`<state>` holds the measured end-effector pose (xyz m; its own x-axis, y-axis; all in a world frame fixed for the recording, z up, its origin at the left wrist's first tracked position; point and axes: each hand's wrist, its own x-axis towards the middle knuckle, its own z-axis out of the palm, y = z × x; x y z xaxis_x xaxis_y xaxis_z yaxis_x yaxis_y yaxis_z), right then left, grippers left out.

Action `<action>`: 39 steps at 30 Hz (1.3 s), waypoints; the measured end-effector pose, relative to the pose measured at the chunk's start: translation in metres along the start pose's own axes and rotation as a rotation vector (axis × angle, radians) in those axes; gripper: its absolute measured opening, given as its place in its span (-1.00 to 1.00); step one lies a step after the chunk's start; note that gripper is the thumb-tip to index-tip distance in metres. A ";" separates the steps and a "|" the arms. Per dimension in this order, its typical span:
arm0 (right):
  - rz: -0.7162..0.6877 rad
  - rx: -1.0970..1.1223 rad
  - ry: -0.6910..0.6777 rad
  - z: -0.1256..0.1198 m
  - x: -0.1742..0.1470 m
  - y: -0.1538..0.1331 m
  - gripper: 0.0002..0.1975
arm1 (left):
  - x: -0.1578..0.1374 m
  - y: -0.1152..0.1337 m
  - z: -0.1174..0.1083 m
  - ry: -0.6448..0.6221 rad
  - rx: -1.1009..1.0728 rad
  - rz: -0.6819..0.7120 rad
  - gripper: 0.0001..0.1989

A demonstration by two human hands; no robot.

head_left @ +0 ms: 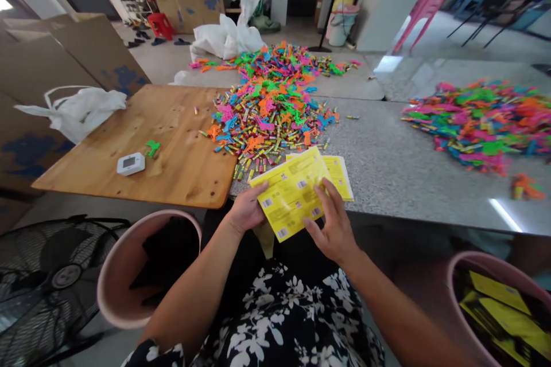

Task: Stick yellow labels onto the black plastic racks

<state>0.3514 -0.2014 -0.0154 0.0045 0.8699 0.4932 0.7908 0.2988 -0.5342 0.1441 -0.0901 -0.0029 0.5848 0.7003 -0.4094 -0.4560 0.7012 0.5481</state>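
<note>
My left hand point(249, 206) is closed on the left edge of a glossy yellow printed sheet point(288, 198) with several barcodes, its thumb on top. The sheet is tilted, just above the table's front edge. My right hand point(333, 221) touches the right side of the sheet, with thumb and fingers apart on its face. Another yellow sheet with a white border point(342, 175) lies on the grey table behind it. Right beyond the sheets spreads a pile of small bright plastic toy guns and short printed tubes point(271, 109).
A wooden board point(181, 132) on the left carries a white device point(131, 164) and a green toy piece point(152, 148). Another colourful pile point(486, 120) lies on the grey table point(379, 166). Pink bins point(107, 281) flank me; the right one holds yellow-and-black packaging point(508, 315). A black fan point(47, 275) stands lower left.
</note>
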 end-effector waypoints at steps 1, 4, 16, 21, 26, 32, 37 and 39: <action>0.070 -0.013 0.023 0.002 0.003 -0.004 -0.22 | -0.003 -0.001 -0.001 -0.009 0.011 -0.004 -0.63; 0.193 0.036 -0.008 0.011 0.013 -0.012 -0.23 | -0.011 -0.007 0.000 -0.008 0.021 0.024 -0.59; 0.379 0.099 0.007 0.032 0.010 -0.026 -0.19 | -0.017 -0.027 0.027 0.169 0.044 0.149 -0.54; 0.417 0.307 -0.060 0.025 0.016 -0.033 -0.48 | -0.021 -0.027 0.022 0.128 0.029 0.106 -0.54; 0.514 0.422 -0.083 0.018 0.018 -0.027 -0.44 | -0.019 -0.023 0.016 0.199 0.018 0.121 -0.59; 0.386 0.312 -0.111 0.025 0.008 -0.024 -0.47 | -0.017 -0.022 0.018 0.229 0.009 0.163 -0.57; 0.330 0.246 -0.052 0.026 0.005 -0.024 -0.47 | -0.026 -0.022 0.016 0.168 0.045 0.117 -0.57; 0.289 0.214 -0.064 0.026 0.005 -0.024 -0.49 | -0.029 -0.019 0.018 0.177 0.053 0.107 -0.56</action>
<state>0.3166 -0.1938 -0.0180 0.1654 0.9512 0.2604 0.6166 0.1063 -0.7800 0.1486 -0.1262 0.0115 0.4060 0.7861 -0.4660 -0.4703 0.6169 0.6311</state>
